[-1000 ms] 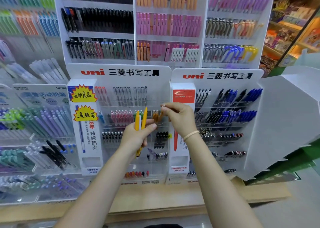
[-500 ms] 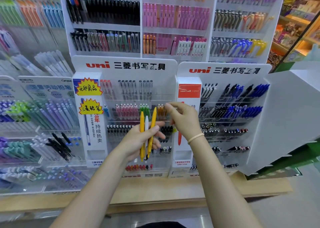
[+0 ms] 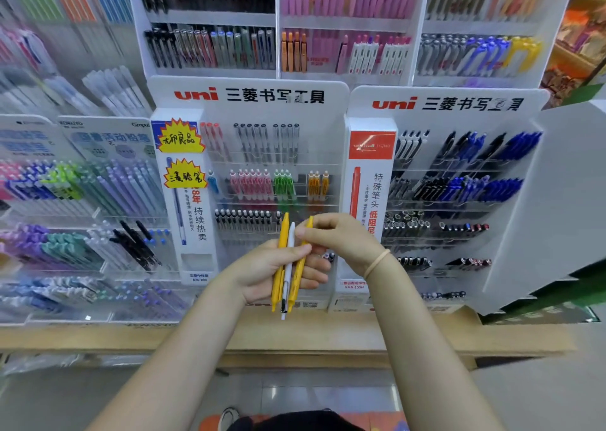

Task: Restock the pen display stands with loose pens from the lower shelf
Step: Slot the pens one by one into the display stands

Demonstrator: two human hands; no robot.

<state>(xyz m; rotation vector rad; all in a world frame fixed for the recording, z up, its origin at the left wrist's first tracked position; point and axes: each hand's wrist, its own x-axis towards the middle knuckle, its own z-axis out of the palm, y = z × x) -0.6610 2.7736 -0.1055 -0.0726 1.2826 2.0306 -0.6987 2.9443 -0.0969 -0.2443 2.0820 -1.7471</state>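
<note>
My left hand (image 3: 278, 268) grips a small bundle of pens (image 3: 287, 266), palm toward me, thumb clamped across the front. Bundle is two yellow pens with one white pen (image 3: 290, 260) between them, all roughly upright, lower ends sticking out below the palm. A third yellow pen (image 3: 303, 253) sits at the right edge of the bundle, tilted slightly right at the top.

My right hand (image 3: 344, 243) has its fingers curled and is pinching the top of that rightmost yellow pen between thumb and forefinger. A pale band (image 3: 377, 262) sits on the right wrist. Both hands meet in front of the lower middle of the left uni stand (image 3: 249, 99).

On that stand, the second row holds pink pens (image 3: 251, 184), green pens (image 3: 284, 184) and a short group of orange pens (image 3: 317, 184) at the row's right end, just above my hands. Row above: clear-barrelled pens with dark caps. Row below: black-capped pens, partly hidden by the bundle.

Right uni stand (image 3: 452, 104) touches the left one's right edge; it carries black and blue pens in several rows.

Both stands sit on a wooden shelf (image 3: 459, 338), near its front edge. More pen racks stand behind and to the left, blurred. A white panel (image 3: 564, 194) leans at the far right.
</note>
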